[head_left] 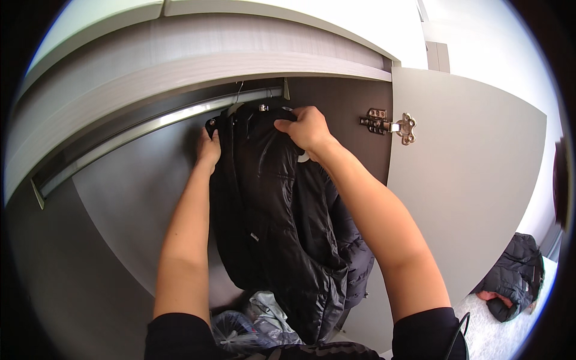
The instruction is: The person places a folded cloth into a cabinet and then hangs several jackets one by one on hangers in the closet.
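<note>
A shiny black puffer jacket [270, 189] hangs in the open wardrobe, below a metal clothes rail [171, 118]. The hook of a clothes hanger [240, 92] rises to the rail above it. My left hand [209, 148] grips the jacket's upper left edge, beside a metal snap. At its upper right, my right hand [306, 128] pinches the fabric between thumb and fingers. Part of a white hanger [303, 157] shows just under my right hand. Behind the jacket, to the right, hangs another dark quilted garment [353, 247].
The wardrobe door [463, 166] stands open on the right, with a metal hinge [396, 125]. Plastic bags [265, 319] lie at the wardrobe's bottom. Beyond the door, a dark padded jacket [513, 279] with a pinkish lining lies on a pale surface.
</note>
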Motion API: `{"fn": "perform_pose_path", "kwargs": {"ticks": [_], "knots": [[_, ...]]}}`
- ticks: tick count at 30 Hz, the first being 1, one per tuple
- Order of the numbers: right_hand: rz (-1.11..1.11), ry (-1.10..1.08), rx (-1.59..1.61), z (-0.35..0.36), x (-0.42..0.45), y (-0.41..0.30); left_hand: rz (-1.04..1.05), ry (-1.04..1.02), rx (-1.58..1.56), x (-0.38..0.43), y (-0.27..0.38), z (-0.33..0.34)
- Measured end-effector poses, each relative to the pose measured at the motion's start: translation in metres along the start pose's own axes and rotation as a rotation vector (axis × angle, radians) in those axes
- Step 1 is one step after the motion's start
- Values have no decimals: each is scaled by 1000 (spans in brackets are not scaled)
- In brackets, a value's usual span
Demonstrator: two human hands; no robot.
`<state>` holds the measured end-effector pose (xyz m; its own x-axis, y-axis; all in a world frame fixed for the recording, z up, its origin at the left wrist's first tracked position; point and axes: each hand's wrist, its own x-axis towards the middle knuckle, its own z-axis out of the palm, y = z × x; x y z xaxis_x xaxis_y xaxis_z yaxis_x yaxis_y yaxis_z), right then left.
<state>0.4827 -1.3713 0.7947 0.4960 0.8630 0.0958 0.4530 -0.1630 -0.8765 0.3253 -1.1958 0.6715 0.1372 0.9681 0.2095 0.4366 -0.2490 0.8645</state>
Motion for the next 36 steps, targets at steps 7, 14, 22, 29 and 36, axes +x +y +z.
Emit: {"fn": "perform_pose_path", "kwargs": {"ticks": [7, 14, 22, 29, 36], "knots": [[-112, 19, -61, 1, -29, 14, -32, -60, -70, -23, -32, 26], [-102, 52, -220, -5, -43, 35, -63, -142, -42, -50, -20, 37], [-118, 84, -329, -11, -64, 45, -126, -193, -108, -79, -14, 38], [-206, 174, -365, -8, -85, 66, -113, -114, -245, -113, -5, 54], [-378, 243, -332, -16, -120, 101, -13, 58, -270, -136, -8, 82]]}}
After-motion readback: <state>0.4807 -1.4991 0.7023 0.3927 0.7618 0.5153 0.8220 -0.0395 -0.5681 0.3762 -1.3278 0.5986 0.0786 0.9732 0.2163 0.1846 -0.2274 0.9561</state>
